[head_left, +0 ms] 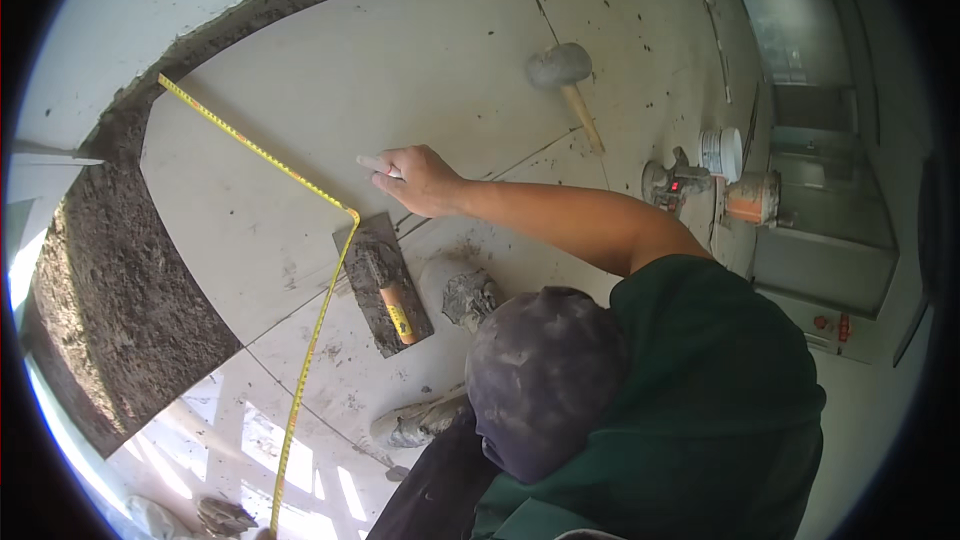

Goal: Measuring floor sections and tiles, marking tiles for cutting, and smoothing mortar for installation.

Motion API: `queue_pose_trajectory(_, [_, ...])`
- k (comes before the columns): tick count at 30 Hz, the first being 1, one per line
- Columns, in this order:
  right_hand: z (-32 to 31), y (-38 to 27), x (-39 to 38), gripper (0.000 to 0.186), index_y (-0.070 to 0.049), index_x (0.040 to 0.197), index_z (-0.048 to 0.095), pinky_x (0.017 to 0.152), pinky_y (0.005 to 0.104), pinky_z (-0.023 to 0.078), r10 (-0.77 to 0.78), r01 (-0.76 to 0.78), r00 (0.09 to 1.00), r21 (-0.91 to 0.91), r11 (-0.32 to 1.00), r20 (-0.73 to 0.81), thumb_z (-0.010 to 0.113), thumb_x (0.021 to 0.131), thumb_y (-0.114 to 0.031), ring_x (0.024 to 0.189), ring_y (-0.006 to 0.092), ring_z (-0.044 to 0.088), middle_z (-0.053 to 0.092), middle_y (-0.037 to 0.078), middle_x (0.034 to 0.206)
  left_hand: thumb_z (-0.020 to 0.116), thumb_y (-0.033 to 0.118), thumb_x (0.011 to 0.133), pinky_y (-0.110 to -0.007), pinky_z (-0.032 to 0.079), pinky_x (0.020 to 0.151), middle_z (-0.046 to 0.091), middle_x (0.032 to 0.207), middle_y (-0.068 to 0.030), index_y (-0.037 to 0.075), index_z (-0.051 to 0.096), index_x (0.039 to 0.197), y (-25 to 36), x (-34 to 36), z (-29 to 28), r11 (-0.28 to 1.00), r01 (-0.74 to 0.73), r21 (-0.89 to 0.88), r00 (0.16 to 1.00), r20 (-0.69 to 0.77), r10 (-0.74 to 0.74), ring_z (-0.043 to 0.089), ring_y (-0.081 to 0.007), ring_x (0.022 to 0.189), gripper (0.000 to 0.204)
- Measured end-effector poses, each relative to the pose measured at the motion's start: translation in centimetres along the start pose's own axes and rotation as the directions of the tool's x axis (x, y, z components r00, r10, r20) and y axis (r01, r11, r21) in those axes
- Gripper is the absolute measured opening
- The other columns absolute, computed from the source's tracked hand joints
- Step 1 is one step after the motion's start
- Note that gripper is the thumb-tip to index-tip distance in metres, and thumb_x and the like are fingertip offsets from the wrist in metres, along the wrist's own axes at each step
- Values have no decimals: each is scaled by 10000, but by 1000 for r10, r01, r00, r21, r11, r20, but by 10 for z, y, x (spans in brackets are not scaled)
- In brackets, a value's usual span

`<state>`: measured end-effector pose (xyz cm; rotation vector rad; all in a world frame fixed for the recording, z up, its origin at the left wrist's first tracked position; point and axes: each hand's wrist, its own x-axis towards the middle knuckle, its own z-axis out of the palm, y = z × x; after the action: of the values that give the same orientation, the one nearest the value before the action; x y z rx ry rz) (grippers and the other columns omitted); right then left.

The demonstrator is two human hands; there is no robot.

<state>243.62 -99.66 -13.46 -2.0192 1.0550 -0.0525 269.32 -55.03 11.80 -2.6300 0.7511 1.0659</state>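
Place: an indoor building site, a room whose floor is being tiled
Floor: large pale tiles (330, 70) beneath the crouching person's hand (418, 180), specked with dirt
Unfinished patch: rough dark bedding (130, 310), well left of the hand, bordering the tile edge
Tools: mortar-stained trowel (382, 285) just below the hand, mallet (560, 67) above and to its right, yellow measuring tape (245, 140) on its left
Containers: white tub (721, 154) and dirty orange-brown pot (750, 200), far right of the hand
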Motion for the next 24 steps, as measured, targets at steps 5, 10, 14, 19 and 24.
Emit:
queue_pose_trajectory(5, [43, 24, 9, 234, -39, 932, 661, 662, 424, 493, -198, 181, 977, 188, 965, 77, 637, 898, -270, 745, 305, 635, 671, 168, 820, 572, 124, 859, -440, 487, 707, 650, 721, -147, 48, 709, 827, -104, 32, 119, 972, -181, 150, 983, 19, 180, 642, -309, 729, 160])
queue_pose_trajectory(10, [-14, 49, 69, 439, 45, 1282, 554, 949, 371, 466, -175, 180, 979, -40, 983, 105, 580, 974, -267, 1079, 235, 617, 657, 167, 1172, 673, 114, 783, -438, 465, 830, 686, 788, -119, 116, 704, 829, -33, 66, 184, 996, -44, -78, 983, 174, 57, 672, -296, 786, 55])
queue_pose_trajectory(14, [58, -31, 99, 480, 83, 1283, 533, 885, 337, 466, -177, 255, 932, -226, 940, 316, 630, 949, -248, 954, 202, 598, 651, 121, 1074, 674, 109, 776, -425, 505, 782, 695, 813, -95, 144, 713, 877, -34, 23, 253, 964, 131, -231, 976, 201, -84, 683, -293, 842, 114])
queue_pose_trajectory(19, [81, -45, 106, 426, 97, 1214, 550, 730, 303, 450, -278, 348, 897, -159, 924, 345, 644, 934, -209, 772, 142, 510, 578, 58, 871, 668, 100, 774, -423, 540, 742, 702, 852, -107, 120, 713, 892, -22, -2, 288, 928, 191, -320, 962, 251, -111, 686, -304, 876, 127])
queue_pose_trajectory(24, [67, -43, 101, 368, 78, 1201, 569, 620, 266, 428, -214, 342, 858, -209, 916, 468, 615, 964, -200, 686, 93, 476, 544, 24, 838, 739, 135, 684, -422, 543, 712, 702, 825, -98, 140, 736, 843, -32, -6, 285, 968, 138, -210, 835, 550, 0, 686, -302, 840, 159])
